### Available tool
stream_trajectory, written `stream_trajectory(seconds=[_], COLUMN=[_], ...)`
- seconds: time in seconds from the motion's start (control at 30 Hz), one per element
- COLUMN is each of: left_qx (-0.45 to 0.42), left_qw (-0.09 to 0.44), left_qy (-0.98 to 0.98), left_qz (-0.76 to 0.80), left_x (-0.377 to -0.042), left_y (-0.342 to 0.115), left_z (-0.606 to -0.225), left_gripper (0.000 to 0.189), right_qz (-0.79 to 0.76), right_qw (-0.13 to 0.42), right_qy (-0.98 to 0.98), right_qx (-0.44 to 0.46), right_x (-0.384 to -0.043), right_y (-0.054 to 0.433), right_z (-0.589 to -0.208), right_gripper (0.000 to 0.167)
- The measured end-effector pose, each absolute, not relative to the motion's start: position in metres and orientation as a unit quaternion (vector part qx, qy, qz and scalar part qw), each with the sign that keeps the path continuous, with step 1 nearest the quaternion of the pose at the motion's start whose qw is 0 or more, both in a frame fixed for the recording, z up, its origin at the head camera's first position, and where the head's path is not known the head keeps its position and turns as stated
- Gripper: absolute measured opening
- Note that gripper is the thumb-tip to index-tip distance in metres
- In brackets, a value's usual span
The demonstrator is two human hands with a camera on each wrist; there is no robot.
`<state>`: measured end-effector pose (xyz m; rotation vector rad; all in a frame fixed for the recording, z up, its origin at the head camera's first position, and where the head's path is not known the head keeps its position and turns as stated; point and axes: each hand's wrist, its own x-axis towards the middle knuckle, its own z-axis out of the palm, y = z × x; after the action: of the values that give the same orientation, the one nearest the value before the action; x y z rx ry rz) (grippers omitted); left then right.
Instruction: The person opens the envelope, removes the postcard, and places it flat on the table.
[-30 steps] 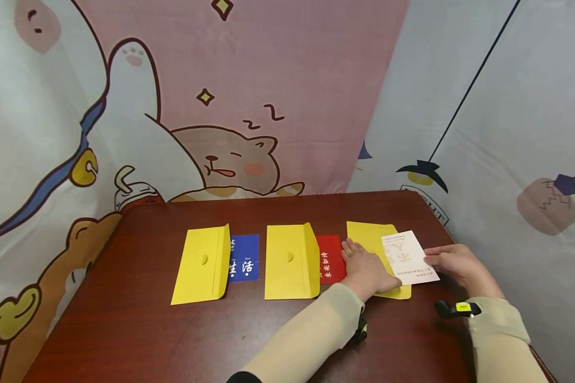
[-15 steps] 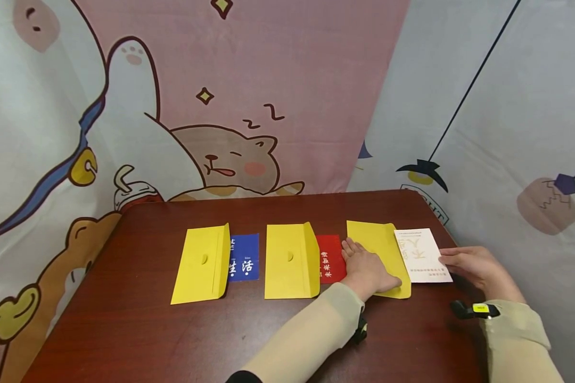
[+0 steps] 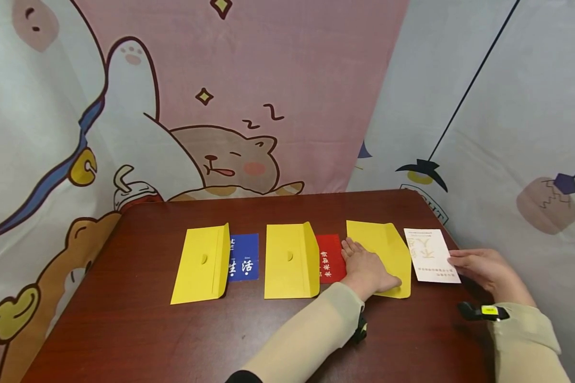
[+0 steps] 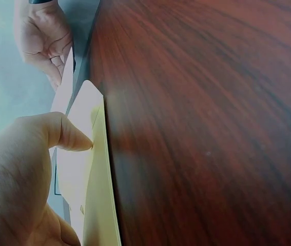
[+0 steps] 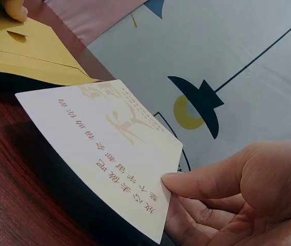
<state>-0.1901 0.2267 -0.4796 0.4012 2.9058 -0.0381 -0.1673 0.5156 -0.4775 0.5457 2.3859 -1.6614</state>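
At the right of the table, a yellow envelope [image 3: 388, 244] lies with its flap side to the right. My left hand [image 3: 368, 271] rests flat on it, fingers stretched toward its left edge. In the left wrist view the thumb touches the envelope [image 4: 102, 195] near its edge. My right hand [image 3: 484, 271] pinches the right edge of a white card [image 3: 432, 258], just right of that envelope. The right wrist view shows the card [image 5: 91, 141] tilted, with reddish and gold Chinese writing, the thumb on top and the other fingers underneath.
Two more yellow envelopes, one on the left [image 3: 198, 266] and one in the middle [image 3: 287, 266], lie on the dark red table [image 3: 148, 340]. A blue card [image 3: 246, 258] sticks out beside the left one, a red card [image 3: 329, 260] beside the middle one. Printed cloth [image 3: 316, 96] hangs behind.
My right hand has moved to the right with the white card, which overlapped the right envelope before and now lies past its edge. My left hand has stayed in place.
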Motion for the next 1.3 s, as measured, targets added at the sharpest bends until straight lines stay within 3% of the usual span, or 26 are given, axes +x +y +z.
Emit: stream_trajectory(seconds=[0.47,0.67,1.3], left_qx=[0.139,0.138,0.139], left_qw=[0.103,0.104,0.104], left_qy=[0.985,0.985,0.985], left_qz=[-0.013,-0.012,-0.001], left_x=[-0.19,-0.19,-0.193], left_y=[0.226,0.225,0.224], left_z=[-0.48,-0.481,-0.482], left_gripper=[0.111,0.11,0.108], right_qz=[-0.563,-0.504,-0.391], right_qw=[0.082,0.079,0.029], right_qy=[0.799,0.835,0.884], right_qx=[0.195,0.207,0.252], right_x=[-0.166,-0.169,-0.174], right_y=[0.522,0.515,0.497], right_z=[-0.488,-0.489,-0.482], right_gripper=[0.051,0.058,0.051])
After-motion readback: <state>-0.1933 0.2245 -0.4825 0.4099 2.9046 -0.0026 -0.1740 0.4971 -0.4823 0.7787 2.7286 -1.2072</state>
